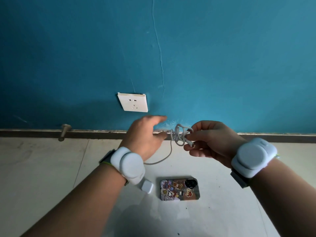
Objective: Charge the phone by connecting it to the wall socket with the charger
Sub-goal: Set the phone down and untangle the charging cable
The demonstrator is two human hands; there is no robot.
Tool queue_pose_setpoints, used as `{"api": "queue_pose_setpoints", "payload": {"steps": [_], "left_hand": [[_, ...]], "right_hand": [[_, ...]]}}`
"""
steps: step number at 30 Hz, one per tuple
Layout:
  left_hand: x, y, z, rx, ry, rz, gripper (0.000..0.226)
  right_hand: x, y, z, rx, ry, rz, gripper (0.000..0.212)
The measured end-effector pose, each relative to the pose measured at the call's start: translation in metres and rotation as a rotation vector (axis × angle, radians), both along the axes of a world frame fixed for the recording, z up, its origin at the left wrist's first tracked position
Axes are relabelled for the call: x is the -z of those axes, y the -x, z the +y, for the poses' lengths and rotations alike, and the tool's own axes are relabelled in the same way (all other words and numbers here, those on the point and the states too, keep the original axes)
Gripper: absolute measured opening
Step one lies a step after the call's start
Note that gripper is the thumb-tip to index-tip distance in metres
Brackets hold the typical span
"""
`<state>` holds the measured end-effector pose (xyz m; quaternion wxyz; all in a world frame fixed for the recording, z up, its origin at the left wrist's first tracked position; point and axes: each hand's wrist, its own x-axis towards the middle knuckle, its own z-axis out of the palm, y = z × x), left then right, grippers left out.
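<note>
A white wall socket [133, 102] sits low on the blue wall. The phone [179, 189] lies face down on the floor in a cartoon-sticker case. A white charger plug block [147, 186] lies left of it, partly under my left wrist. Its white cable [177, 136] is bunched in loops between my hands, and a strand trails down to the floor. My right hand [208, 139] pinches the cable near its connector end. My left hand [145, 134] is beside the loops with fingers spread and relaxed, below the socket. Whether it touches the cable is unclear.
A dark skirting strip [95, 134] runs along the foot of the wall. A doorstop peg [64, 131] sticks out of it at the left. The floor is pale tile. Both wrists carry white strapped devices.
</note>
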<state>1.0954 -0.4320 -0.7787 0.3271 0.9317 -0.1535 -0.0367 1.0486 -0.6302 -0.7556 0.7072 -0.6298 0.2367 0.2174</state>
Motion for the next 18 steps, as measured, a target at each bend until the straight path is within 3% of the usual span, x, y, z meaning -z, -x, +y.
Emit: {"api": "queue_pose_setpoints", "payload": {"steps": [3,5,11,18], "left_hand": [[0.0016,0.0023,-0.0049,0.068,0.015,0.067,0.016],[0.0022,0.0013,-0.0026,0.056,0.031,0.069,0.010],[0.0012,-0.0024,0.0011,-0.052,0.084,0.167,0.022],[-0.0024,-0.0013,0.0017,-0.091,0.064,0.200,0.028]], "right_hand": [[-0.0013,0.0005,0.0040,0.001,0.011,0.008,0.015],[-0.0020,0.0003,0.0024,0.035,0.018,0.008,0.014],[-0.0010,0.0008,0.0035,0.056,-0.068,-0.015,0.013],[-0.0004,0.0057,0.0046,-0.086,-0.253,-0.032,0.022]]}}
